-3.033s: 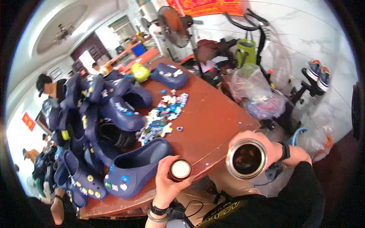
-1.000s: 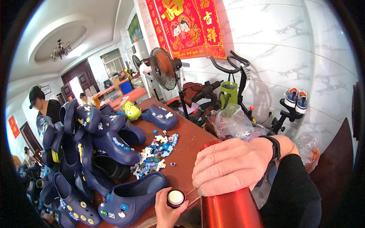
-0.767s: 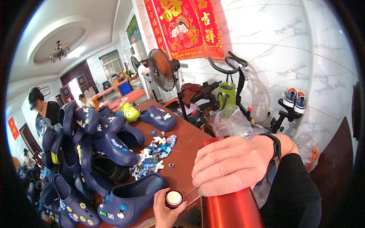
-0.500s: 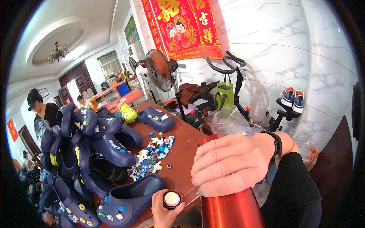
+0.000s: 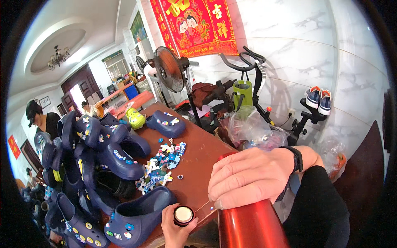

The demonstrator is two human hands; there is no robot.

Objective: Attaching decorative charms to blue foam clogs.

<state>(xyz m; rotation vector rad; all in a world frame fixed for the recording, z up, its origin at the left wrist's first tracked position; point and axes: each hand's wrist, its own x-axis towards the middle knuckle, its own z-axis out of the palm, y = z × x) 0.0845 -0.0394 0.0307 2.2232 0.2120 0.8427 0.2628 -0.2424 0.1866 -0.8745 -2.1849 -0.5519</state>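
Right fingers clamped round red flask; left fingers clamped on dark-rimmed cap, just beside near navy clog on counter

Your flask is glossy metallic red; your lid has a cream top w/ dk rim. Your wristband & sleeve: both blk. Tbl before you: reddish brn. Your clogs: mostly navy w/ multicol. charms; your loose charms: mainly blue/wht. Small shoe: yellow-grn. Tote: lime grn. Poster: red w/ gold. Wall: wht, gray marble veining. Sneakers: navy/wht, orange inside.
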